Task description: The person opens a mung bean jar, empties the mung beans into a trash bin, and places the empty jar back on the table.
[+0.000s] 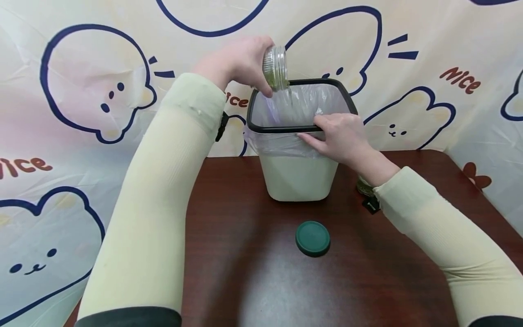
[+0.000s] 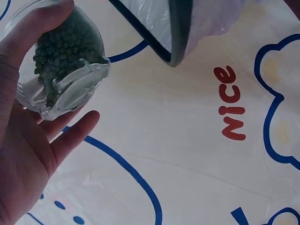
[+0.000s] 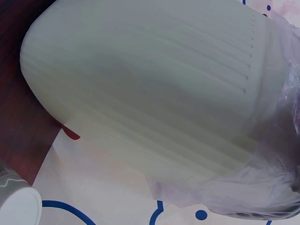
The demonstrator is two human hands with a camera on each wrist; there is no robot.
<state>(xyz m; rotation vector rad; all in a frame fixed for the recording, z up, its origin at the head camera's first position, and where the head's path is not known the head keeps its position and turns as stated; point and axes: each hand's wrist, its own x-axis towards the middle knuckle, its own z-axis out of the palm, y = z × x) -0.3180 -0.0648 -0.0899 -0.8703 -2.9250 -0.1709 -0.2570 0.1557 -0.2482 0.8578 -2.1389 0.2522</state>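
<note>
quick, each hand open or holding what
Left hand: holding a tilted clear glass jar.
Right hand: gripping the black rim of a pale green bag-lined bin.

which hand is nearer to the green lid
Right. The right hand holds the near rim of the bin, above and beyond the green lid. The left hand is farther off, higher and to the left, holding the tipped jar.

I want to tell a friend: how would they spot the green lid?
On the dark brown table, find the pale bin with a black rim. Just below it in the head view lies the lid: flat, round and solid green, unlike the clear jar in the left hand.
</note>
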